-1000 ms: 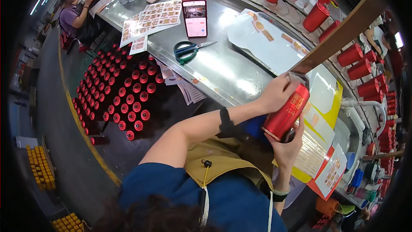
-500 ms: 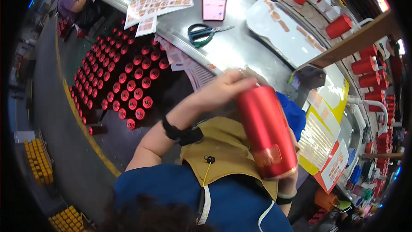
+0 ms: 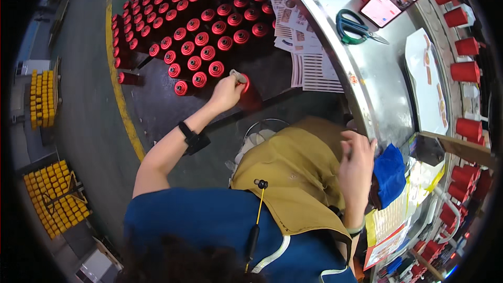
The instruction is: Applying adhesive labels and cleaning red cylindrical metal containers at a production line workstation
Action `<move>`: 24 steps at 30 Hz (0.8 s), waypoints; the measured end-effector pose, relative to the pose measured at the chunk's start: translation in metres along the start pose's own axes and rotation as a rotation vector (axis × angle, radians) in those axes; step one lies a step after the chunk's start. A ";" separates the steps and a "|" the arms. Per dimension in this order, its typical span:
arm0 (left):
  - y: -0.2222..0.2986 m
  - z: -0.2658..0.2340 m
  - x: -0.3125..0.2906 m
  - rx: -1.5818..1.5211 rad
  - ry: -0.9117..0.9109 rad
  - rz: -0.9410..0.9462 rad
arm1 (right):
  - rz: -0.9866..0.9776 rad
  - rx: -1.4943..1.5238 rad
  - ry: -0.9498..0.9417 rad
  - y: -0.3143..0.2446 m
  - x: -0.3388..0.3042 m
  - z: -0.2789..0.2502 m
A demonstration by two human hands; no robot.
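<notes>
Red all over, a canister (image 3: 251, 97) is just above the frame's middle, its top held by the left hand (image 3: 226, 94). Right of the middle, the right hand (image 3: 357, 161) is half open, fingers bent.

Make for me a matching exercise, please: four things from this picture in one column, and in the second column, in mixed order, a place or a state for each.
Things
1. Scissors
2. Smartphone
3. Left hand
4. Blue cloth

Places and states
A. Holds a red bottle by its top end
B. Close beside the right hand
C. Has its screen lit
D. Dark green handles, lying on the metal table

Right pairs: 1-D, 2-C, 3-A, 4-B
</notes>
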State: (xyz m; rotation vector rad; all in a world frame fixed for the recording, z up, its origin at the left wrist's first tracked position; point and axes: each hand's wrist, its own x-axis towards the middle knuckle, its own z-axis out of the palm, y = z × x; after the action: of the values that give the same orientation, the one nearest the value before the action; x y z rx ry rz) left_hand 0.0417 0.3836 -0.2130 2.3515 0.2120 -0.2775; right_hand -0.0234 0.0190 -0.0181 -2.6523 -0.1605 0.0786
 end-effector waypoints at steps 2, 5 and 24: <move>-0.045 0.034 0.016 0.095 0.018 0.097 | 0.207 0.122 0.139 -0.006 -0.002 -0.010; -0.091 0.071 0.055 0.175 0.030 0.121 | 0.272 -0.011 0.134 0.009 -0.008 -0.002; -0.239 0.107 0.163 0.211 -0.087 0.058 | 0.185 -0.351 0.106 0.017 0.001 0.034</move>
State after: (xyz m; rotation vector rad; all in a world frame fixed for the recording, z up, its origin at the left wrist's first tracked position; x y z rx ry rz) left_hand 0.1287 0.4893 -0.4894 2.5428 0.0749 -0.3893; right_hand -0.0239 0.0194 -0.0560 -3.0071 0.1186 -0.0327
